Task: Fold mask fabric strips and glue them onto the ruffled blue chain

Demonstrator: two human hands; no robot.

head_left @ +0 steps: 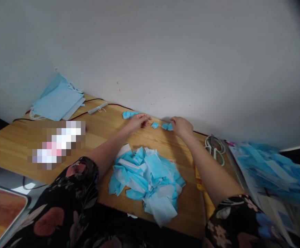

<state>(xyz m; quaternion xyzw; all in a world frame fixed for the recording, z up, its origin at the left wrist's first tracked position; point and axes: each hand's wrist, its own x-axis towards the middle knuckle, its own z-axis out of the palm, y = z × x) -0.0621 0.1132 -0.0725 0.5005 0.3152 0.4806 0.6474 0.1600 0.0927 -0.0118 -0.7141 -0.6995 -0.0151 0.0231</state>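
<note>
At the back of the wooden table [105, 127], my left hand [140, 121] has its fingers curled inward; whether anything is pinched in them is hidden. Folded blue mask-fabric pieces [128, 115] lie just left of it, and one small folded piece [154, 125] sits to its right. My right hand [183, 127] is closed, its fingertips at a small blue fabric piece [169, 127] that they partly cover. Another small piece [164, 126] lies beside that one. Nearer me, between my forearms, is a loose heap of cut blue and white mask fabric [152, 175].
A stack of blue face masks [59, 98] lies at the back left. Near it are a tied grey bundle [97, 108] and a dark cable along the wall. Scissors [213, 150] lie right of my right forearm. More blue fabric [276, 168] covers the far right.
</note>
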